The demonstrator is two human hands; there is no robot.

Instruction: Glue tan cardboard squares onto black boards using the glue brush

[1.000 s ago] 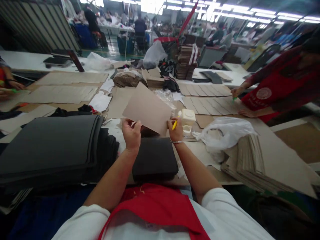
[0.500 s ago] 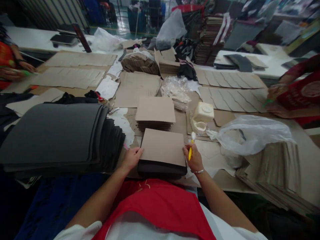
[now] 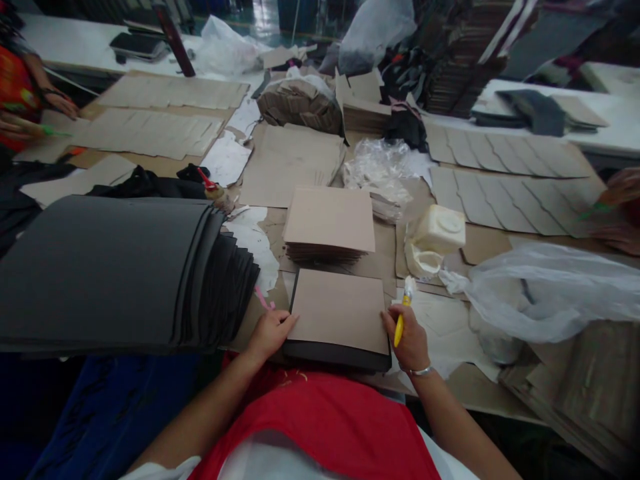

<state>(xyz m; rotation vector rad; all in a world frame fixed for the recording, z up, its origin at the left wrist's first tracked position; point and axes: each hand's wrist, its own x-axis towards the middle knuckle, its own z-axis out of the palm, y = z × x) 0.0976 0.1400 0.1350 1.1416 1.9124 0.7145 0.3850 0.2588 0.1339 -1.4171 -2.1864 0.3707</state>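
Observation:
A tan cardboard sheet (image 3: 343, 310) lies on a stack of black sheets (image 3: 337, 355) right in front of me. My left hand (image 3: 271, 333) is closed at the sheet's left edge, thumb and fingers pinching it. At the right edge, the fingertips of my right hand (image 3: 409, 338) touch the board. That same hand is closed around a yellow-handled brush (image 3: 400, 328), its pale bristles pointing up and away from me. Just beyond is a pile of tan cardboard pieces (image 3: 330, 217). A cut-open cream plastic jug (image 3: 440, 228) stands past the brush.
Large dark grey sheets (image 3: 100, 267) are piled at my left. A clear plastic bag (image 3: 545, 287) and stacked brown boards (image 3: 580, 380) lie at right. Overlapping cardboard rows (image 3: 515, 193) spread farther back. Co-workers' hands show at the left (image 3: 60, 103) and right (image 3: 620, 190) edges.
The camera view has shifted, so the table's things appear lower at front and farther right. Both hands stay at the sheet's edges, and the brush remains in my right hand.

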